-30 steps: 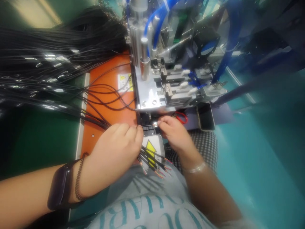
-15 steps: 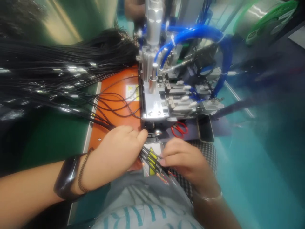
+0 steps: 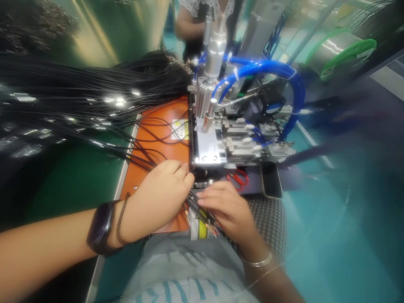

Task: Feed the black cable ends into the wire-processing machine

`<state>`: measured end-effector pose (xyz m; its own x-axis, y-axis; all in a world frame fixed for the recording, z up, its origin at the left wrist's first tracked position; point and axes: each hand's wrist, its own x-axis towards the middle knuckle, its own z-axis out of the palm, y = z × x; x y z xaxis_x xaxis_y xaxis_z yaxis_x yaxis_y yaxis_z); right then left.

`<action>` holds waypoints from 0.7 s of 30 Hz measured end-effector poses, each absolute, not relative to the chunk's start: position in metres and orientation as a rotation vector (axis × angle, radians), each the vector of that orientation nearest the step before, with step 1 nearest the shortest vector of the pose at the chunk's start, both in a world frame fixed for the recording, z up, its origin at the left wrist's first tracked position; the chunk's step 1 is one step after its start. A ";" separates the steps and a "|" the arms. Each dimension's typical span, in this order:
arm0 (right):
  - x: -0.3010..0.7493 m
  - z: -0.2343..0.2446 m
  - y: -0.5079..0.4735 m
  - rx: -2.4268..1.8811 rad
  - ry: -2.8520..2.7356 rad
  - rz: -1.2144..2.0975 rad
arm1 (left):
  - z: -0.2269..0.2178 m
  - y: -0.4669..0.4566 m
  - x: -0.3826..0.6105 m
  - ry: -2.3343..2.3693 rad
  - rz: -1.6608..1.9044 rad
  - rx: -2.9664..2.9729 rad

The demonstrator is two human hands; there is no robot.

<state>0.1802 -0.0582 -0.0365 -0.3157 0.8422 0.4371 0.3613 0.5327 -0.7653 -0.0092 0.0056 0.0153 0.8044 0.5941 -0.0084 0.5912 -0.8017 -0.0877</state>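
left hand [image 3: 159, 198] is curled, fingers pressed together around a bunch of thin black wires [image 3: 197, 202] at the front of the machine, tips just beside the dark slot under the steel plate [image 3: 208, 149]. right hand [image 3: 229, 208] lies over the same wires nearer their stripped copper ends [image 3: 210, 229], fingers close together, but the thumb is hidden so cannot tell if it pinches them. the wires cross between the hands, ends poking out below over a silver plate with a yellow arrow label [image 3: 197, 230]. longer black cables [image 3: 94, 99] fan across the bench from a big bundle, some looping over an orange panel [image 3: 158, 126] with a yellow warning sticker [image 3: 179, 129]. behind the steel plate stand pneumatic cylinders [image 3: 203, 105], blue air tubing [image 3: 265, 67] and small clamps [image 3: 240, 143]. red-handled scissors [image 3: 237, 180] and a black phone [image 3: 271, 181] lie just right of the hands. left wrist has a black smartwatch [image 3: 101, 227] and a bead bracelet [image 3: 121, 223], right wrist a thin bangle [image 3: 257, 263]. a green-rimmed spool [image 3: 341, 54] sits top right, and a co-worker's arm [image 3: 189, 25] shows beyond the machine.
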 end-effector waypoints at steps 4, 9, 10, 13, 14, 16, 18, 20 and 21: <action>0.178 -0.043 -0.055 -1.021 -1.730 0.783 | 0.018 0.001 -0.009 -0.823 0.039 -2.916; 0.183 -0.051 -0.052 -1.072 -1.450 0.886 | 0.027 -0.005 -0.009 -0.870 0.061 -2.893; 0.185 -0.050 -0.053 -1.047 -1.455 0.904 | 0.028 -0.006 -0.009 -0.891 0.076 -2.878; 0.193 -0.045 -0.056 -0.903 -1.550 0.981 | 0.030 -0.005 -0.009 -0.959 0.103 -2.805; 0.196 -0.042 -0.057 -0.865 -1.581 1.001 | 0.031 -0.004 -0.009 -0.980 0.099 -2.779; 0.200 -0.036 -0.060 -0.834 -1.610 1.009 | 0.030 -0.004 -0.010 -0.996 0.078 -2.751; 0.203 -0.031 -0.063 -0.817 -1.633 1.022 | 0.029 -0.005 -0.010 -0.980 0.073 -2.779; 0.206 -0.029 -0.064 -0.781 -1.686 1.079 | 0.027 -0.005 -0.011 -0.951 0.097 -2.851; 0.208 -0.029 -0.064 -0.773 -1.714 1.109 | 0.027 -0.006 -0.011 -0.943 0.111 -2.882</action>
<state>0.2079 -0.0643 -0.0293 -0.3774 0.8534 0.3595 0.0222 0.3964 -0.9178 -0.0107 -0.0059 0.0269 0.8048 0.5924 -0.0361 0.5845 -0.8017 -0.1248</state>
